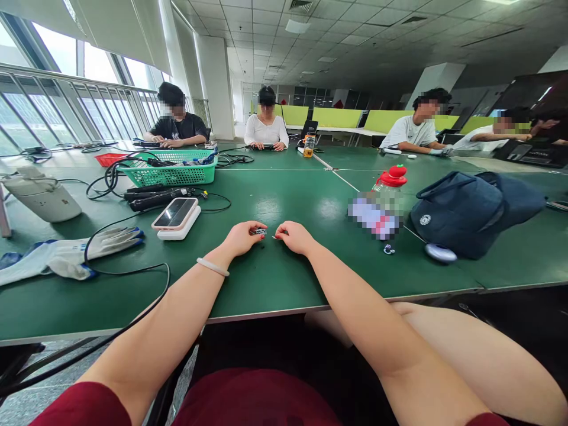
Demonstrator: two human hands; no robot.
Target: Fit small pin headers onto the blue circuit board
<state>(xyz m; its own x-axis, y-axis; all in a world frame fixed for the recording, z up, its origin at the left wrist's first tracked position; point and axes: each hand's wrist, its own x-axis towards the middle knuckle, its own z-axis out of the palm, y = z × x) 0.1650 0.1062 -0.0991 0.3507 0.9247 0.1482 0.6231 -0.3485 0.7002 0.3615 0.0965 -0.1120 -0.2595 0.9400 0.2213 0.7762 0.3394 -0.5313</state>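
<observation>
My left hand (pixel 245 238) is closed in a pinch on a small dark and silvery piece (pixel 261 232), perhaps a little circuit board, though it is too small to be sure. Facing it, a short gap away, my right hand (pixel 294 237) pinches a tiny pale sliver (pixel 275 237) whose kind I cannot make out. Both hands rest low over the green table (pixel 288 278), near its front edge. On the tabletop just below the left fingers lies a tiny dark speck (pixel 262 247).
Left of my hands are a phone (pixel 176 213) on a white block, work gloves (pixel 75 251), black cables and a green basket (pixel 173 174). To the right stand a red-lidded bottle (pixel 393 180) and a navy bag (pixel 470 213). Several people sit around the table.
</observation>
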